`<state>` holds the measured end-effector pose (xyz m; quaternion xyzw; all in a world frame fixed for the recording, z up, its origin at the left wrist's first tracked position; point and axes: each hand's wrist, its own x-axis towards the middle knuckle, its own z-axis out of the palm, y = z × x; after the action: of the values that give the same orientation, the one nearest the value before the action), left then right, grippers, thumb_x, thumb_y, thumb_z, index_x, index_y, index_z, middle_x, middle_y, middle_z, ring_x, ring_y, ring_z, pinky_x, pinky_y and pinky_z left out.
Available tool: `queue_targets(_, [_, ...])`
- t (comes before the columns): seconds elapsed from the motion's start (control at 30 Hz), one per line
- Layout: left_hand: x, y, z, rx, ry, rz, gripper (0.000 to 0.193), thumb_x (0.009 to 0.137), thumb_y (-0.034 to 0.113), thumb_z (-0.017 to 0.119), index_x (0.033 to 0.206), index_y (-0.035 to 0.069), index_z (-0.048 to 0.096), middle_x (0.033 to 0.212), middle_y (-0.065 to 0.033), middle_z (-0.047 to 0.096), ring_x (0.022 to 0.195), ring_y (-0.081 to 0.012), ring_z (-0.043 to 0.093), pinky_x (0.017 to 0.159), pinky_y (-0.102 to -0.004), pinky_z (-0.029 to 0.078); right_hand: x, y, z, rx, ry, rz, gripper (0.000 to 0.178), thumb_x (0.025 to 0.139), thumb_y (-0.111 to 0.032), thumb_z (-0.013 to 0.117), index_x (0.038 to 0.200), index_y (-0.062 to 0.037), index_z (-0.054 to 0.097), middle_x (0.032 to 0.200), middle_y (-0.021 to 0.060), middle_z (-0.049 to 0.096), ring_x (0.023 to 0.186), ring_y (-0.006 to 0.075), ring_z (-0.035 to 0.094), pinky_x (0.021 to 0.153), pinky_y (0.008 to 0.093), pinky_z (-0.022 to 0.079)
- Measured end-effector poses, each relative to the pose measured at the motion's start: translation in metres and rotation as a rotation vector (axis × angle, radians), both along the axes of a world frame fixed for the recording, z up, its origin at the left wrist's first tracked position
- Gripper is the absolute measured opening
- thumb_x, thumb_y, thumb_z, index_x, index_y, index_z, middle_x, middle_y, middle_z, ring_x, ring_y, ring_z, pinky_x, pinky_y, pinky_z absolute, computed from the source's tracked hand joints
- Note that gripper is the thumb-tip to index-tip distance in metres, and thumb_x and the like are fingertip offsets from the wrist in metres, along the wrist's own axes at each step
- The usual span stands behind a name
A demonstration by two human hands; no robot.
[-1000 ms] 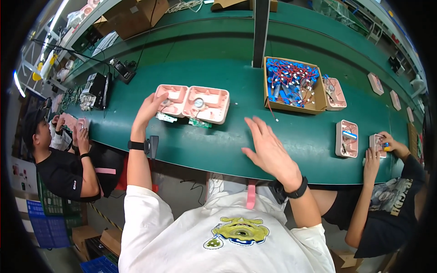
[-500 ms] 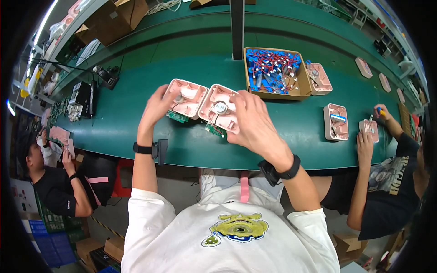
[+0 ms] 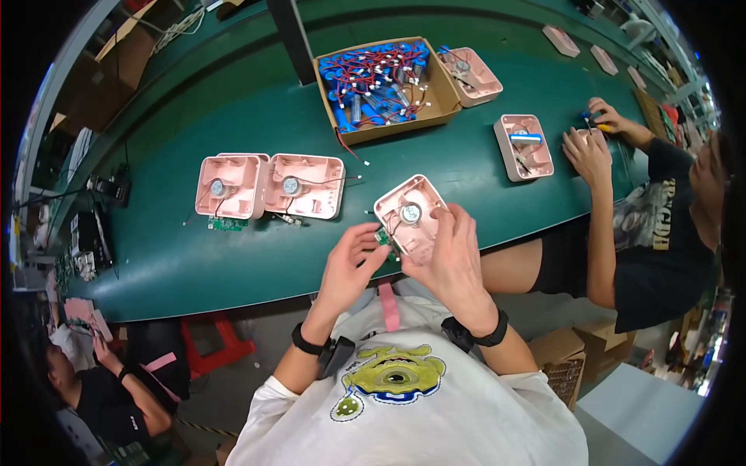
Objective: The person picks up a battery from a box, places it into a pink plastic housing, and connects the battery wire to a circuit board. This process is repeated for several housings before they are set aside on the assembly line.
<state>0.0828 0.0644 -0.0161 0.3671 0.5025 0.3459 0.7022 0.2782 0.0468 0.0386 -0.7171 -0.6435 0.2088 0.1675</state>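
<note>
Box (image 3: 422, 238) is held in your right hand (image 3: 456, 256), near the front edge of the table (image 3: 233, 272). Your left hand (image 3: 351, 262) curls by the green board (image 3: 382, 237); I can't tell if it grips.

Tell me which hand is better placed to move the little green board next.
Probably the left hand: its fingertips are at the green board, while the right hand is busy holding the pink case.
</note>
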Motion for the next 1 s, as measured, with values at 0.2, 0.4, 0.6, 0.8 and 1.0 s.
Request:
queue_targets(0.2, [0.009, 0.013, -0.020, 0.043, -0.106, -0.024, 0.036, 0.100, -0.002, 0.069, 0.134, -0.005, 0.056, 0.115, -0.0082, 0.067, 0.098, -0.0122, 0.066, 0.084, -0.0249, 0.055, 0.009, 0.021, 0.032, 0.020, -0.087, 0.146, 0.061, 0.077, -0.007, 0.082, 0.131, 0.0009, 0.055, 0.134, 0.0216, 0.056, 0.117, 0.0431, 0.056, 0.098, 0.0508, 0.050])
queue_targets(0.4, [0.011, 0.016, -0.033, 0.037, -0.095, 0.013, 0.034, 0.101, -0.001, 0.068, 0.133, -0.004, 0.056, 0.115, -0.0067, 0.065, 0.096, -0.0103, 0.064, 0.079, -0.0239, 0.054, 0.023, 0.083, 0.005, 0.094, 0.074, 0.439, 0.035, 0.086, -0.002, 0.072, 0.121, -0.0016, 0.068, 0.116, 0.0170, 0.070, 0.102, 0.0385, 0.066, 0.086, 0.0446, 0.054])
queue_targets(0.6, [0.029, 0.023, -0.025, 0.066, -0.089, 0.093, 0.028, 0.102, 0.001, 0.068, 0.128, -0.003, 0.059, 0.107, -0.0039, 0.066, 0.088, -0.0057, 0.062, 0.064, -0.0203, 0.048, 0.036, 0.104, 0.000, 0.106, 0.269, 0.508, 0.015, 0.091, -0.004, 0.072, 0.105, 0.0002, 0.075, 0.095, 0.0170, 0.074, 0.079, 0.0335, 0.070, 0.074, 0.0406, 0.056])
queue_targets(0.8, [0.028, 0.033, -0.023, 0.080, -0.045, 0.168, 0.026, 0.101, 0.002, 0.069, 0.125, -0.002, 0.060, 0.100, -0.0020, 0.067, 0.082, -0.0037, 0.061, 0.058, -0.0191, 0.044, 0.037, 0.115, 0.037, -0.096, 0.498, 0.343, 0.010, 0.094, -0.006, 0.073, 0.100, 0.0021, 0.075, 0.092, 0.0125, 0.074, 0.070, 0.0178, 0.068, 0.069, 0.0312, 0.055])
queue_targets(1.0, [0.026, 0.041, -0.023, 0.086, -0.017, 0.201, 0.026, 0.100, 0.001, 0.070, 0.124, -0.002, 0.060, 0.101, -0.0025, 0.067, 0.081, -0.0035, 0.060, 0.058, -0.0192, 0.043, 0.039, 0.119, 0.042, -0.303, 0.853, 0.191, 0.012, 0.098, -0.005, 0.071, 0.105, 0.0041, 0.073, 0.093, 0.0055, 0.072, 0.073, 0.0086, 0.064, 0.068, 0.0247, 0.053])
